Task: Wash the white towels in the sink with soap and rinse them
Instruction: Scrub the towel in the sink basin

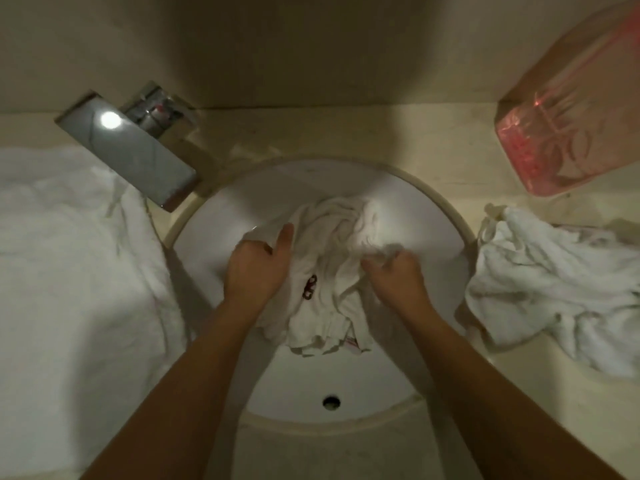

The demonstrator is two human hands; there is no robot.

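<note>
Nearest the camera, the overflow hole (331, 401) is seen in the near wall of the round white sink (221, 244), which is set into a beige countertop (540, 410). Within the basin a crumpled white towel (332, 244) is held; a dark red mark is visible on its cloth, and a striped edge hangs at its near end. The towel's left side is gripped by the left hand (258, 268), the fingers being curled into the cloth with the thumb laid along it. A bunched fold on the right side is clutched by the right hand (394, 275), whose fingers are closed round it. Both forearms are extended over the near rim.

To the left of the sink, a large white towel (69, 258) is spread over the countertop. To the right, a second crumpled white towel (554, 289) is heaped just beside the rim. Farther back on the left, a flat chrome faucet (135, 150) is angled toward the basin, its spout reaching the rim. At the far right, a clear soap dispenser (568, 126) holding pink liquid is seen against the wall.
</note>
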